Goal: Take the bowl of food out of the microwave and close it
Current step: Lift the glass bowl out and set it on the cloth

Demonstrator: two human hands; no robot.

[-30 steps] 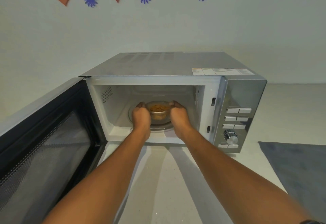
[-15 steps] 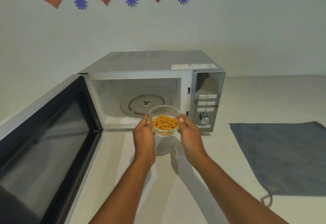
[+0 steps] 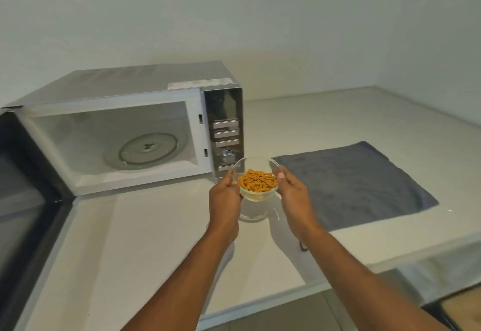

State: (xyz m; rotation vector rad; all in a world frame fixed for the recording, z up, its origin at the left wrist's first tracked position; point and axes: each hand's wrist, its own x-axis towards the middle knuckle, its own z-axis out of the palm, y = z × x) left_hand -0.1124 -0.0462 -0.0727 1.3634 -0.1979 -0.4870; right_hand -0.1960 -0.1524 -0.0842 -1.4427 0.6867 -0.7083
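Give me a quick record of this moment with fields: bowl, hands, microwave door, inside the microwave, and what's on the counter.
bowl: glass bowl of orange food, held above the counter
hands: left hand and right hand grip its sides
microwave door: door open
inside the microwave: only the turntable
on the counter: microwave, grey cloth

We see white counter (image 3: 145, 239) — microwave (image 3: 125, 122) sits at back left, door open; grey cloth (image 3: 359, 182) lies flat at right, well apart.

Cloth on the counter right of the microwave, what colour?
Plain dark grey-blue cloth, no pattern; the head view shows it lying flat on the white counter.
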